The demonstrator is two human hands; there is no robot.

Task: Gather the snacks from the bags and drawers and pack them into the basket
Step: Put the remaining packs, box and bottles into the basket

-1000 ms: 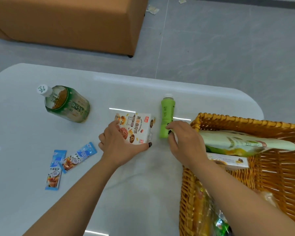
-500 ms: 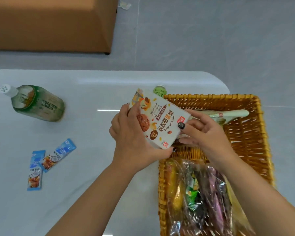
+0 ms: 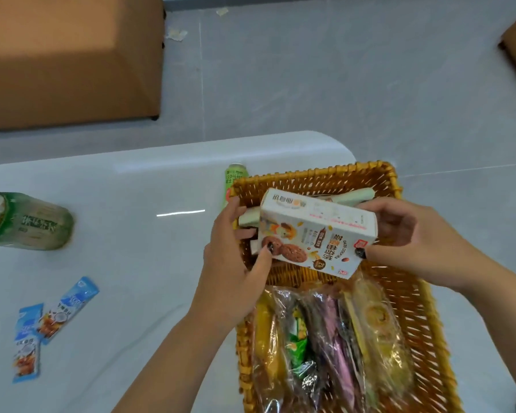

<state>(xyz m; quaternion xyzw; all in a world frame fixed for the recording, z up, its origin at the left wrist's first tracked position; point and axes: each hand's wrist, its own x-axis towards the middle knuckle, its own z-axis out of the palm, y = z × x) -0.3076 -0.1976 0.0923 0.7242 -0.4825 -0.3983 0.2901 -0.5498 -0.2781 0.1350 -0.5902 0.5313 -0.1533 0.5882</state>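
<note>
Left to right: big green bottle (image 3: 27, 222) lies on its side on the tabletop (image 3: 149, 263) w/ two blue sachets (image 3: 52, 320) nearer the person, none packed yet. Small green bottle (image 3: 232, 181) also on the tabletop, just beside the basket (image 3: 414, 308) rim. Change: cookie box (image 3: 313, 234), on the tabletop a sec ago, is now lifted over the basket's far half, above a pale green pouch (image 3: 355, 194). Left hand (image 3: 233, 263) grips its left end, right hand (image 3: 411, 236) pinches the right end. So it's probably about to go in. Box long axis runs left-right, right end dipping slightly; printed face tilted toward the person.
</note>
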